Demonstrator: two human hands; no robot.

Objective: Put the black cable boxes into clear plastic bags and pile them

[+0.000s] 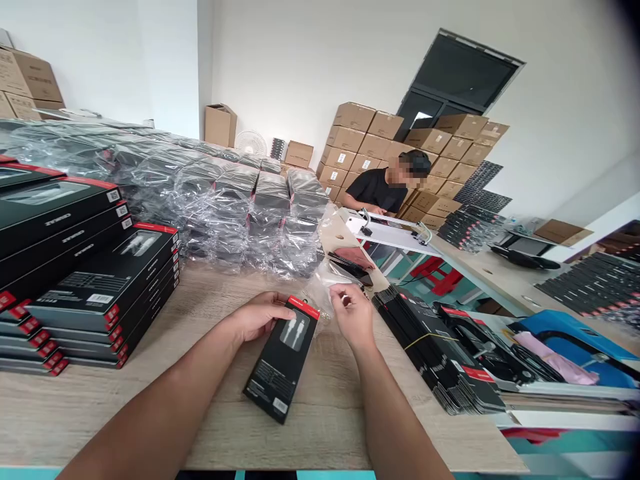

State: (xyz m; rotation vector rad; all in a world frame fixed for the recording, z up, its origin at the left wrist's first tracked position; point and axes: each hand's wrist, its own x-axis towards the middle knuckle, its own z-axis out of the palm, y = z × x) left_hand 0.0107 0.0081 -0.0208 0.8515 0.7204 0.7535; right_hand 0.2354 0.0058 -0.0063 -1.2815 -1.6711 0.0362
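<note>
My left hand [260, 315] grips the top edge of a slim black box with a red end [285, 357], which slants down toward me over the wooden table [165, 400]. My right hand [353, 313] is closed in a pinch on a thin clear plastic bag [320, 290] just beside the box's red end. The two hands are a few centimetres apart.
Stacks of the same black boxes [100, 287] stand at the left. Plastic-wrapped bundles [225, 200] fill the table's far side. A pile of flat black packaging [440, 353] lies at the right. Another person [383, 190] sits at a far white table before stacked cardboard cartons [400, 143].
</note>
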